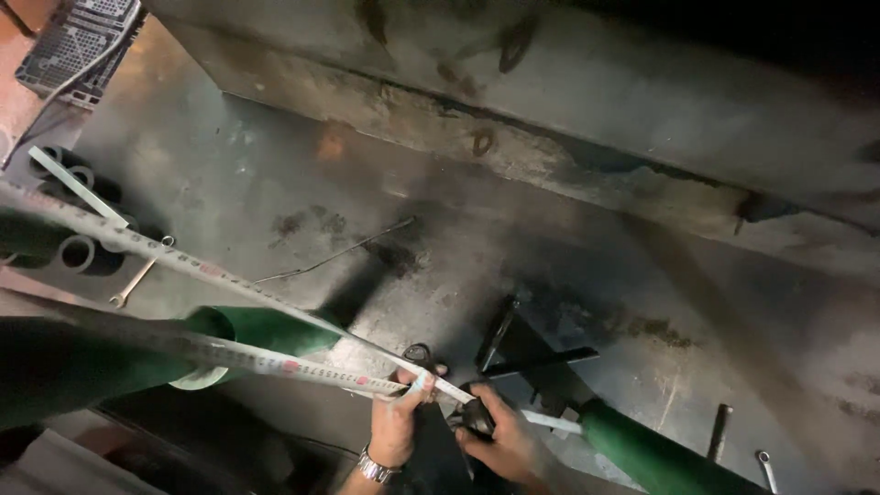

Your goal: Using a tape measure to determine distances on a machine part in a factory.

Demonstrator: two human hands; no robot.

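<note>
My left hand (394,429), with a metal wristwatch, pinches a steel measuring tape (229,286). Two stretches of the tape run from my hands far off to the left. Close beside it, my right hand (502,445) grips a small black round object (477,417), seemingly the tape's case, where the tape ends. A green pipe (257,332) lies under the tape at the left, its open end facing up. A second green pipe (651,454) points away at the lower right, just beyond my right hand.
All this is on a stained grey metal bench (275,183) with a raised steel beam (568,101) along the back. Nearby are a wrench (137,277), short black pipe rings (78,249), a thin wire (330,259), a black angle piece (527,359) and another wrench (765,469).
</note>
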